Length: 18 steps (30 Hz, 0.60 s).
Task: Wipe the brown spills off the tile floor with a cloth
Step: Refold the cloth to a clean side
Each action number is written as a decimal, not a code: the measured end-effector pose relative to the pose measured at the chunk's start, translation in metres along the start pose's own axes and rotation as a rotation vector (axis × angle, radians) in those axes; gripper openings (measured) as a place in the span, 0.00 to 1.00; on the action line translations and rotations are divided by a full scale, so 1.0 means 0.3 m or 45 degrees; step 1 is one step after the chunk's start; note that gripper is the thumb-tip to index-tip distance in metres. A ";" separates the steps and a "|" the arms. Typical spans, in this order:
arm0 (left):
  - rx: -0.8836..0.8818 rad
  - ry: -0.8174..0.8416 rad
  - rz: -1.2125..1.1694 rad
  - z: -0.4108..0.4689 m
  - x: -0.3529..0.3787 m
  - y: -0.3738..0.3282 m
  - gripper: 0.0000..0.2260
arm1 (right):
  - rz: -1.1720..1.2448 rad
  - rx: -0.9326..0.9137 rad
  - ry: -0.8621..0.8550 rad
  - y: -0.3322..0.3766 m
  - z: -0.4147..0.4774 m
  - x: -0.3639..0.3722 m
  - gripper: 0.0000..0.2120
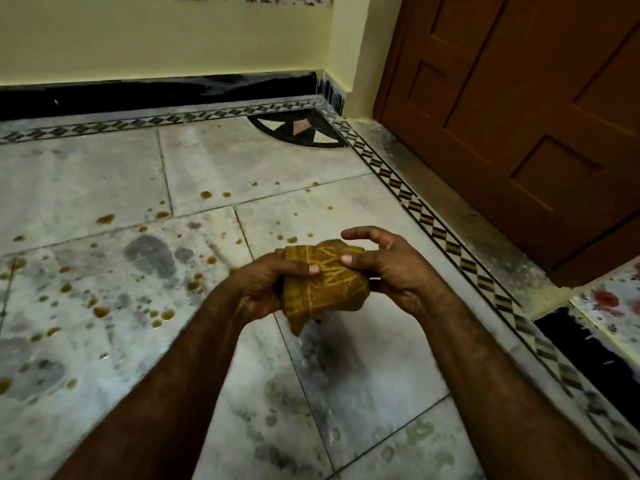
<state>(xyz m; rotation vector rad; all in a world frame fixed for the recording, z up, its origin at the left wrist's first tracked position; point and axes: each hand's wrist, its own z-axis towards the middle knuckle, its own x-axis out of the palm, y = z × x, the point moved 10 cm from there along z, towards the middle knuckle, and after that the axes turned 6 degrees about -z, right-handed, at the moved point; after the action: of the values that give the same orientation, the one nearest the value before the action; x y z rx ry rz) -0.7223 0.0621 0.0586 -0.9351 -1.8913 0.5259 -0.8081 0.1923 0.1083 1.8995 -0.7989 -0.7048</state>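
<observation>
A folded mustard-brown cloth [323, 282] with thin yellow lines is held above the floor between both hands. My left hand [268, 285] grips its left side, thumb on top. My right hand [388, 268] holds its right side with the thumb pressed on the cloth and the fingers curled above it. Brown spills [104, 311] lie as several drops and small puddles across the pale tile floor [363, 368], mostly left of and beyond my hands. More drops [206, 194] sit farther out near a tile joint.
A brown wooden door [519, 126] stands shut at the right. A black skirting [156, 93] runs below the cream wall at the back. A patterned border strip [440, 233] edges the floor. Grey footprint smudges [150, 254] mark the tiles.
</observation>
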 end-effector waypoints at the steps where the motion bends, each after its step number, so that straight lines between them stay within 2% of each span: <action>1: 0.007 -0.027 0.044 0.006 -0.014 -0.012 0.25 | 0.008 -0.048 0.009 0.011 0.004 -0.003 0.17; 4: 0.105 -0.158 0.121 0.018 -0.066 -0.053 0.29 | -0.009 -0.146 0.082 0.022 0.010 0.002 0.24; 7: 0.286 -0.378 0.193 0.022 -0.116 -0.091 0.37 | -0.259 -0.185 0.006 0.005 0.036 -0.011 0.31; 10: 0.486 -0.410 0.546 0.014 -0.097 -0.129 0.46 | -0.526 -0.244 -0.157 0.000 0.065 -0.035 0.26; 11: 0.546 -0.413 0.732 0.009 -0.079 -0.145 0.45 | -0.594 -0.262 -0.182 -0.004 0.073 -0.040 0.22; 12: 0.588 -0.434 0.943 0.008 -0.066 -0.155 0.39 | -0.655 -0.278 -0.188 -0.004 0.073 -0.041 0.18; 14: 0.661 -0.508 1.304 -0.001 -0.039 -0.173 0.23 | -0.746 -0.292 -0.207 -0.014 0.080 -0.053 0.12; 16: 0.708 -0.532 1.370 0.007 -0.038 -0.172 0.15 | -0.741 -0.275 -0.215 -0.038 0.086 -0.074 0.09; 18: 0.654 -0.468 1.171 0.033 -0.066 -0.138 0.12 | -0.553 -0.237 -0.136 -0.078 0.095 -0.082 0.07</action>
<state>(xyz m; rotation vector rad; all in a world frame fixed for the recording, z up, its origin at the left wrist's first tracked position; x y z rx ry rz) -0.7416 0.0213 0.0713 -1.3774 -1.3986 1.7302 -0.8391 0.2044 0.0790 1.8914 -0.3657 -1.1141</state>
